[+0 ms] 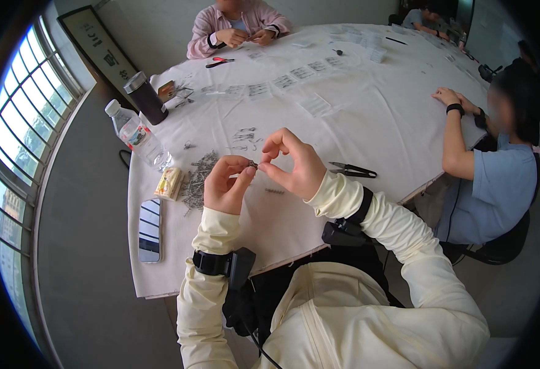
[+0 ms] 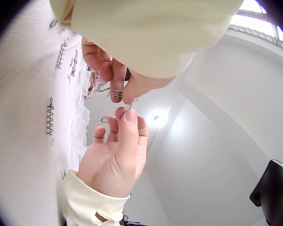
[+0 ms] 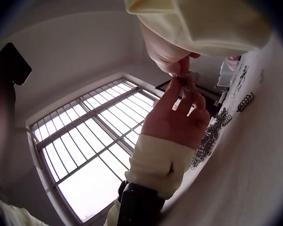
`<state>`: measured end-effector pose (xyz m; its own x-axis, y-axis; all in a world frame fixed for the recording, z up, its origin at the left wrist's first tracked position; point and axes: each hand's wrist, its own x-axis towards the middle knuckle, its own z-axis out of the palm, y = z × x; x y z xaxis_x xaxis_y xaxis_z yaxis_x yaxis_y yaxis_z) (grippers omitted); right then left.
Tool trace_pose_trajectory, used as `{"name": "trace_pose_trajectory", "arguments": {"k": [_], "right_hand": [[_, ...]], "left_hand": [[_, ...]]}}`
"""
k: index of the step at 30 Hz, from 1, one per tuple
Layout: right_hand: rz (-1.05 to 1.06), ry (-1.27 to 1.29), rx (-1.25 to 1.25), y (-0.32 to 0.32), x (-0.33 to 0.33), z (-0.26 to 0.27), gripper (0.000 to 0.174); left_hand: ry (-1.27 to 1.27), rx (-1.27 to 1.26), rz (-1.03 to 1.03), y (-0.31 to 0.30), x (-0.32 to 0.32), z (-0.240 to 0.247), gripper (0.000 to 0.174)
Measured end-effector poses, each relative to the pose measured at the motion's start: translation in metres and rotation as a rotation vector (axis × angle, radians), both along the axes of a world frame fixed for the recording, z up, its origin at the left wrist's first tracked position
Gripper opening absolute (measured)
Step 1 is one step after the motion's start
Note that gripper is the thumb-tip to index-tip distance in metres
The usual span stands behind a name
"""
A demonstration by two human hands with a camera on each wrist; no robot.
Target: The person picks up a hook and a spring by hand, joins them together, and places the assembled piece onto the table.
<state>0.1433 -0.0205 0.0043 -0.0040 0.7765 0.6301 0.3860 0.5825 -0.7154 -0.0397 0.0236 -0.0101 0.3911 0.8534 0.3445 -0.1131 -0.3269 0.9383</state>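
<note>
Thumb and index finger of the left hand [image 1: 225, 186] pinch a small metal coil [image 1: 253, 164], whose loops show between the fingertips in the left wrist view [image 2: 114, 95]. Against it, the right hand [image 1: 297, 167] pinches a thin wire end [image 2: 130, 106] between thumb and index finger; its other fingers are bent. A wire hook [image 2: 105, 119] shows beside the right fingers in the left wrist view. Both hands are raised above the table. On the cloth beneath lies a loose coil [image 1: 275, 191], with a heap of metal coils [image 1: 201, 178] beside the left hand.
Black snips [image 1: 354, 171] lie right of the hands. At left are a phone [image 1: 150, 230], a tissue pack [image 1: 169, 184], a plastic bottle [image 1: 137, 135] and a dark flask [image 1: 147, 98]. Metal pieces [image 1: 257, 90] lie in rows farther back. People sit around the table.
</note>
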Motion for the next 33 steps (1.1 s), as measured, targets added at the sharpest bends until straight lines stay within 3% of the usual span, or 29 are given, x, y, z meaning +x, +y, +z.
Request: {"name": "trace_pose_trajectory", "arguments": {"k": [6, 17, 24, 26, 33], "right_hand": [[-0.027, -0.144, 0.069, 0.0002, 0.0022, 0.002, 0.032], [0.04, -0.044, -0.075, 0.0009, 0.0047, 0.0003, 0.011], [0.07, -0.051, -0.063, -0.0006, 0.0026, 0.0045, 0.014], [0.066, -0.159, 0.086, 0.0035, 0.0033, 0.0, 0.019], [0.067, -0.201, 0.09, 0.0045, 0.0065, -0.0042, 0.016]], "left_hand": [[0.034, 0.033, -0.009, 0.0003, -0.001, -0.0005, 0.012], [0.102, -0.042, -0.091, 0.0005, -0.0034, 0.0001, 0.012], [0.086, 0.005, -0.053, 0.0007, -0.0025, -0.0014, 0.012], [0.114, 0.003, -0.041, 0.0001, -0.0035, -0.0004, 0.012], [0.211, 0.001, -0.047, -0.0002, -0.0076, 0.0036, 0.014]]}}
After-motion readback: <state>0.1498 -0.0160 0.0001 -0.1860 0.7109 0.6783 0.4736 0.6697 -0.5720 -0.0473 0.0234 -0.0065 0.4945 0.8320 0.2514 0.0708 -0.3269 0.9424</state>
